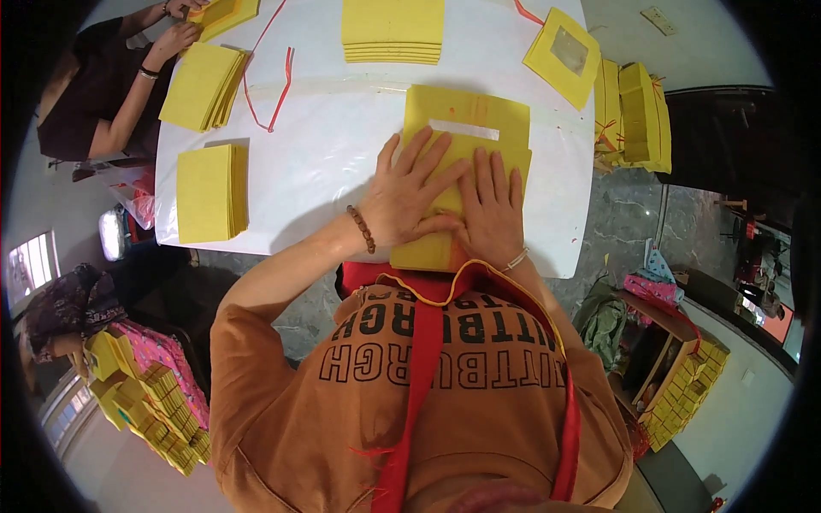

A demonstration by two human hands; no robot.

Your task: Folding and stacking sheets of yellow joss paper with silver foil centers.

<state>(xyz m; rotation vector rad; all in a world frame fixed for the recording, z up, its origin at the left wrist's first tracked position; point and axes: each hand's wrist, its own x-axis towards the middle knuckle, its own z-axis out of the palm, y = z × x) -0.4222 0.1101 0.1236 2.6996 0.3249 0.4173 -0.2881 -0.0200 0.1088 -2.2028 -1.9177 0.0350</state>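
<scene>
Flat on a yellow folded paper piece (506, 115) at the table's near edge lie both of my hands. My left hand (402, 197), with a brown bead bracelet at the wrist, has its fingers spread. My right hand (494, 209), with a pale bangle, presses beside it with fingers stretched out. The two hands meet around the thumbs. A white strip (464, 130) crosses the paper just beyond my fingertips, and faint orange marks show above it. Part of the paper is hidden under my palms. Neither hand grips anything.
Yellow paper stacks (203, 192) stand on the white-covered table (325, 145) at left and far middle (393, 34). A yellow piece with a window (560, 56) lies far right. Red ribbon (282, 94) crosses the table. Another person's hand (175, 38) works at far left.
</scene>
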